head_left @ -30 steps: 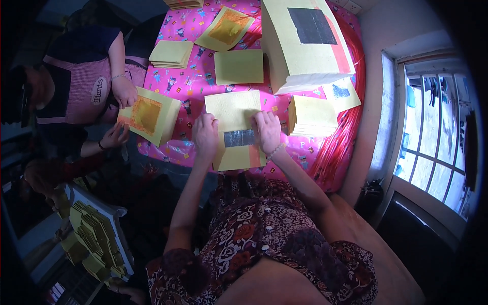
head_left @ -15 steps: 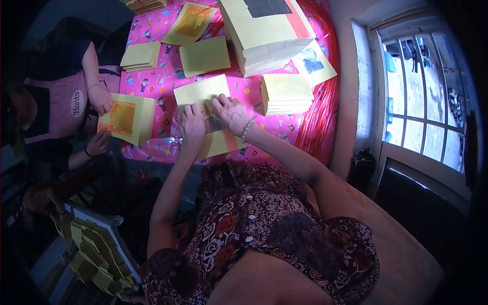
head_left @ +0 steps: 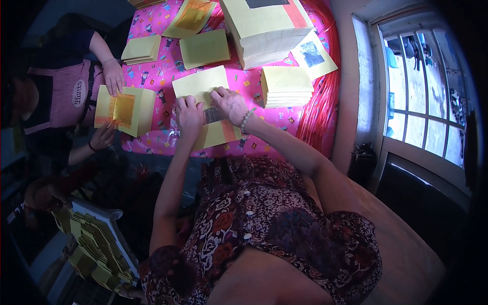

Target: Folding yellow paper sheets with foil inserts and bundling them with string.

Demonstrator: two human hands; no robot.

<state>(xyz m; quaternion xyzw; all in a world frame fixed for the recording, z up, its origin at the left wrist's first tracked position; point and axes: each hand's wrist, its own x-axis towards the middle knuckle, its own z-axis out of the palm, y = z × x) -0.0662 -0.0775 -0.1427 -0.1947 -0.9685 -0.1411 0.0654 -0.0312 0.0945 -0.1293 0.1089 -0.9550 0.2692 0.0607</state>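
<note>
A sheet of yellow paper (head_left: 201, 83) lies in front of me, its far part plain. Its near part bears a dark silvery patch and a reddish stripe. My left hand (head_left: 190, 116) holds the left side of the paper with bent fingers. My right hand (head_left: 231, 107), wearing a beaded bracelet, grips it at the right, thumb and fingers closed at its middle. The two hands partly hide the patch and whatever fold lies beneath the fingers.
A tall stack of yellow paper (head_left: 269, 48) stands beyond, beside a smaller folded stack (head_left: 287, 86). Red strands (head_left: 321, 119) run along the right of the pink tablecloth (head_left: 162, 145). At left, a co-worker handles a yellow sheet (head_left: 140, 119) with a gold square.
The view has shifted slightly, so the table sits higher. My hands stay on the paper with little change. The co-worker's upper hand has moved onto the gold-square sheet, fingers spread.
</note>
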